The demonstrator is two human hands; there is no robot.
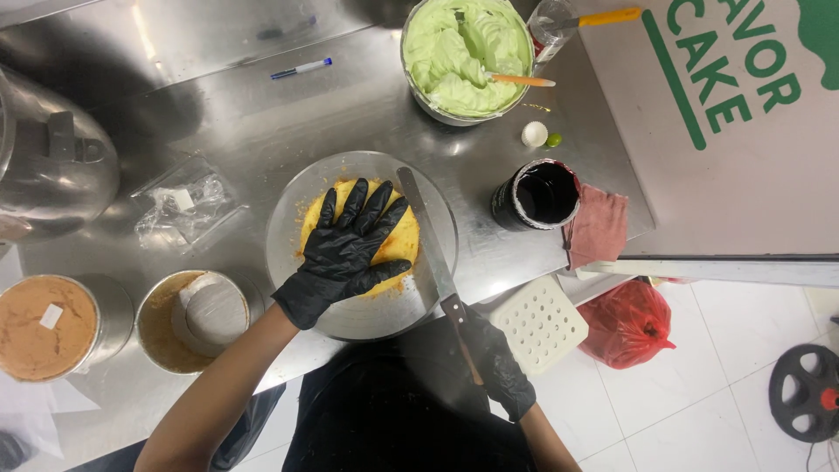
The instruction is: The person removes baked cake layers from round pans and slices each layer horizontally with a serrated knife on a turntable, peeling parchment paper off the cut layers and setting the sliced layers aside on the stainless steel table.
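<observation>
On the steel counter [288, 114], the gloved left hand [347, 249] presses spread on the yellow cake [402, 236] on a round turntable [363, 310], the right hand [498, 363] grips a long knife [433, 249], beside 1 bowl [415, 83] of green cream [463, 52].

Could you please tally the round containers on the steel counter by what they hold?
Green cream bowl: 1
Dark-filled tub: 1
Tin with brown cake: 1
Tin emptied, paper-lined: 1
Total: 4
The yellow cake sits on a round stand under the left hand, not in a container.
</observation>
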